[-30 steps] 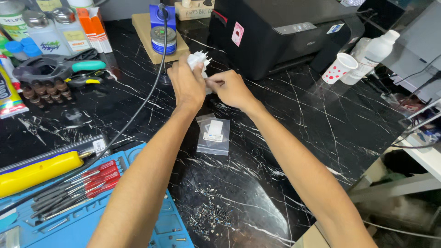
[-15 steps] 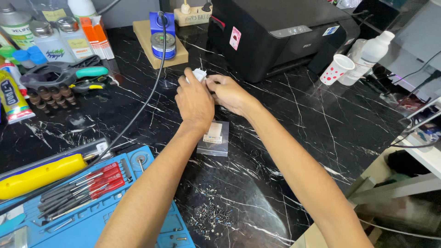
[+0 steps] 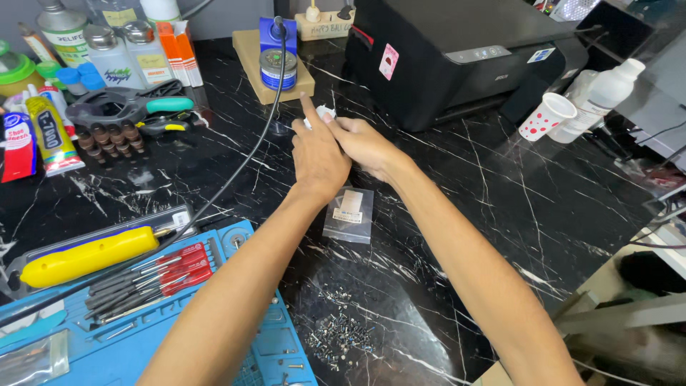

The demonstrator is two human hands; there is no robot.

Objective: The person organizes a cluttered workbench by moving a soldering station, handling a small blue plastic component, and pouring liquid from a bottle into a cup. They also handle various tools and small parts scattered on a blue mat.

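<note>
Head view, looking down on a black marbled worktop (image 3: 500, 186). Left hand (image 3: 319, 152) stretched forward, forefinger pointing, remaining fingers curled over a small white wad (image 3: 325, 112), apparently tissue or cloth. Right hand (image 3: 362, 143) pressed close beside it, fingers narrowed onto the same wad; exact pinch hidden behind the left hand. Wad held just above the worktop, in front of the black printer (image 3: 457, 50) and near the black cable (image 3: 236, 168). Small clear bag (image 3: 349, 213) lying flat under the wrists, loose screws (image 3: 336, 334) scattered nearer the body, blue mat (image 3: 264, 343) with red-handled screwdrivers (image 3: 153, 268) at left.

Likely best handled with fingertips only: light, even pressure from both hands, wad kept compact, wrists raised clear of bag and screws, cable left undisturbed.
</note>
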